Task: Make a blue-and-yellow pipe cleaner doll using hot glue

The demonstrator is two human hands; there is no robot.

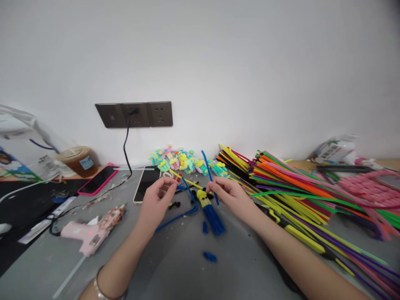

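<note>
Right hand [229, 193]: pinched on a blue stem [210, 173] that rises up and away past the fingertips, with its lower end just beside the little figure.
Left hand [158, 196]: fingers curled in and the tips nipped together on something small. I cannot tell what from here.
Little figure [204, 201]: yellow with a blue tassel, lying on the table between the two hands, nearer the right one.
Second blue stem [184, 214]: looped flat on the table, running from between the hands back toward the left wrist.
Handling, as I judge it: grip the stem close to the figure so the soft wire bends at that spot. Steady the figure with the left hand, and keep the right forearm off the loose stems.
Table [175, 271]: grey, with blue offcuts [210, 256] lying nearer the person than the hands.
Left of the left hand: a pink glue gun [89, 235], and beyond it a pink-cased phone [98, 180].
Right of the right hand: a big heap of coloured stems [296, 183].
Beyond the hands: small pastel pieces [181, 160] against a white wall, with dark wall sockets [134, 114] above and one cable plugged in.
</note>
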